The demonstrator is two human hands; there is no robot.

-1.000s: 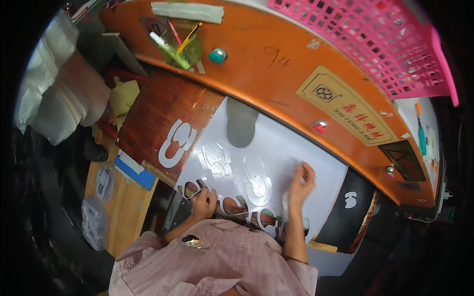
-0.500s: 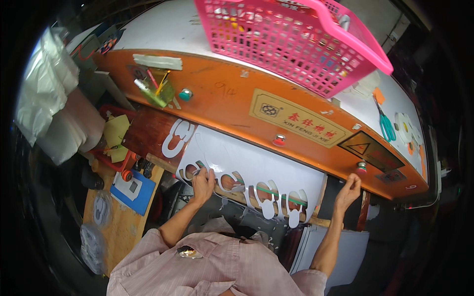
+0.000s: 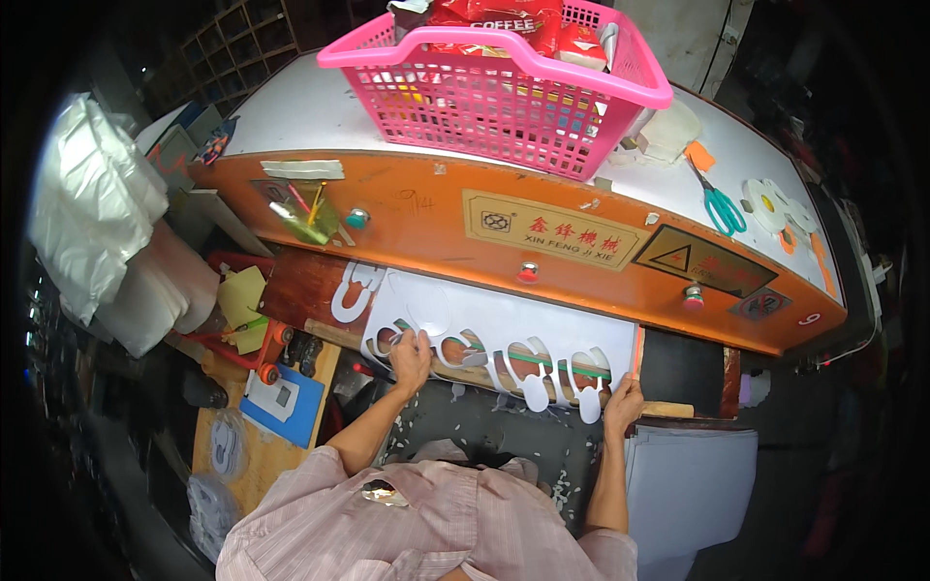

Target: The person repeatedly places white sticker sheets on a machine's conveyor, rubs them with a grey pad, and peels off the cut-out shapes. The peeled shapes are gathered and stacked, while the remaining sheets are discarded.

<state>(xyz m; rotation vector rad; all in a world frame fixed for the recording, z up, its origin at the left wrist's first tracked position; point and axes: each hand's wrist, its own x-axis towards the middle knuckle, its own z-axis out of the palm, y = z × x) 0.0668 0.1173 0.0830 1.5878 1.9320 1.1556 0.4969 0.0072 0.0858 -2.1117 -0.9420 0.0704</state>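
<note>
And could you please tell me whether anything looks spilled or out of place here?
Yes: small, irregular white scraps lie scattered over the flat, dark grey surface below the thin white sheet with cut-out openings. Strewn loosely like that, they look like untidied litter, possibly offcuts.

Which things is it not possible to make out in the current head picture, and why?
Head view, hidden: far edge of the white sheet, by the orange panel; the area under the left hand, by that hand; lower contents of the pink basket, partly, by its perforated wall.
Head view, too small: whether the right hand touches the white sheet.
Head view, cut off: the shirt, by the lower edge.
</note>
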